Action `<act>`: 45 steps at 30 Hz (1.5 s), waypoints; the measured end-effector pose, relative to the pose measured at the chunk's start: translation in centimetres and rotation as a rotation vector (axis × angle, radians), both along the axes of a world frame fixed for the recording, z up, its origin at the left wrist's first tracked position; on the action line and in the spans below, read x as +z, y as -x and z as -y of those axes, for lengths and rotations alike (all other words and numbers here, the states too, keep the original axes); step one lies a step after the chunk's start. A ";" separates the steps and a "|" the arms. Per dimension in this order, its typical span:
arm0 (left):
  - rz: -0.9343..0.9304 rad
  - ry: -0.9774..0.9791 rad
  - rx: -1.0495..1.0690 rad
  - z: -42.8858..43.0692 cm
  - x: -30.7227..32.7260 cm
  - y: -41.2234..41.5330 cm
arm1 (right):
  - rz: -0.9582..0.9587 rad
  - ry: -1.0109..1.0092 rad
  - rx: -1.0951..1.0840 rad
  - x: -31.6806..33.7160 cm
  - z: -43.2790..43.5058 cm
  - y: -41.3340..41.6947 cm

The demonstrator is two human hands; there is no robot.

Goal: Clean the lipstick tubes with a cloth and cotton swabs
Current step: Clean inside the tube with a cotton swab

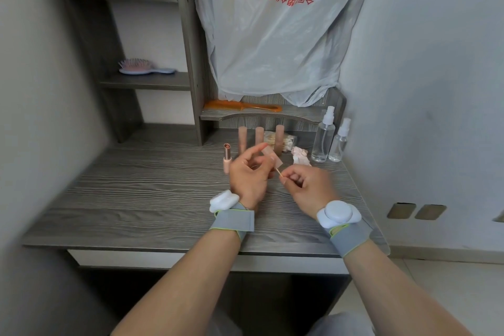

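Observation:
My left hand (249,172) holds a pink lipstick cap (272,158) tilted above the grey desk (150,188). My right hand (306,185) pinches a cotton swab (278,172) whose tip points at the cap's open end. An uncapped lipstick (227,157) stands upright just left of my left hand. Behind the hands stand three capped pink lipstick tubes (259,138) in a row. A bag of cotton swabs (286,142) lies behind them, and a crumpled pale cloth (300,155) lies to its right.
Two clear spray bottles (324,136) stand at the desk's back right. An orange comb (242,105) lies on a low shelf under a hanging plastic bag (272,30). A hairbrush (141,67) rests on the left shelf unit. The wall is close on the right.

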State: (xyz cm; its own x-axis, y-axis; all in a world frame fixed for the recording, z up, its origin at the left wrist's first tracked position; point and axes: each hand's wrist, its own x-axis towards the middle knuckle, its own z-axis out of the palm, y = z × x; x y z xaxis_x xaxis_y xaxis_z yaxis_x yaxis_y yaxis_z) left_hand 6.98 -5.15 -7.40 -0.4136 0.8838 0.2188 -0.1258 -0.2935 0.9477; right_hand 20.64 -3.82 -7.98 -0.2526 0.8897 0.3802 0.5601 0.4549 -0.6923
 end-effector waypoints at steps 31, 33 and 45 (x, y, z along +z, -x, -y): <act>0.107 0.040 0.070 -0.5 -0.3 0.0 | -0.023 0.023 -0.126 -0.1 -0.3 -0.1; 0.125 0.047 0.083 -0.6 -0.3 0.0 | 0.046 0.019 -0.095 0.0 -0.1 0.0; 0.209 0.038 0.108 -0.7 -0.3 0.0 | -0.011 0.019 -0.087 0.1 0.1 -0.1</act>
State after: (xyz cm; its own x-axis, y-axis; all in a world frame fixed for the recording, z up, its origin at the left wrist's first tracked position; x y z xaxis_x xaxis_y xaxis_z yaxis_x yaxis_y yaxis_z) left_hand 6.95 -4.41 -7.69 -0.5392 0.8378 0.0861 -0.2897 -0.2805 0.9151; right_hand 20.73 -3.94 -7.87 -0.1699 0.9150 0.3658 0.5891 0.3919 -0.7066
